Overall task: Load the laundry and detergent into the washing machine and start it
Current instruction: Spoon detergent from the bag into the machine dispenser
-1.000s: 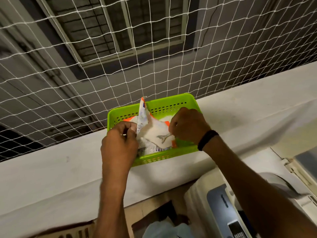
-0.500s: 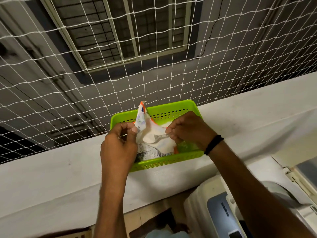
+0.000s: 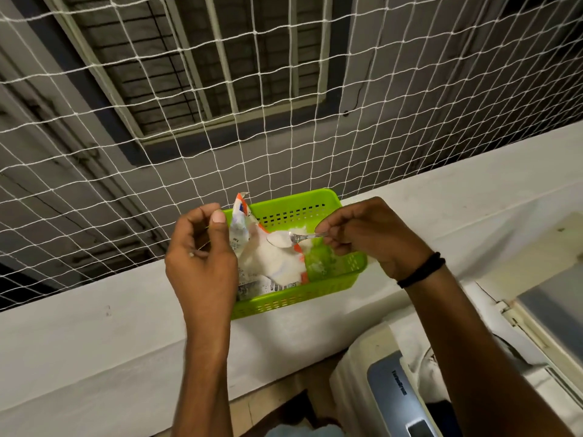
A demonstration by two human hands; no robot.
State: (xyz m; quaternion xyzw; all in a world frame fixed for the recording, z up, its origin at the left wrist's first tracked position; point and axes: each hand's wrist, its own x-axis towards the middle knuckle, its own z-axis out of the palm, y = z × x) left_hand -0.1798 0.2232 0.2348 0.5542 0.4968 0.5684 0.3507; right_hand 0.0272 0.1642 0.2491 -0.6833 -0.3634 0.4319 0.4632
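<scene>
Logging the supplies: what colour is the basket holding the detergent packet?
Bright green basket, clearest in the head view.

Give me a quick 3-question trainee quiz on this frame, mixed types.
1. True or false: the spoon in the right hand carries white powder.
2. Where does the detergent packet sit? A) on the washing machine B) in the green basket C) on the floor
3. Fill in: the left hand pinches the packet's ____ edge.

Key: 1 true; 2 B; 3 left
</scene>
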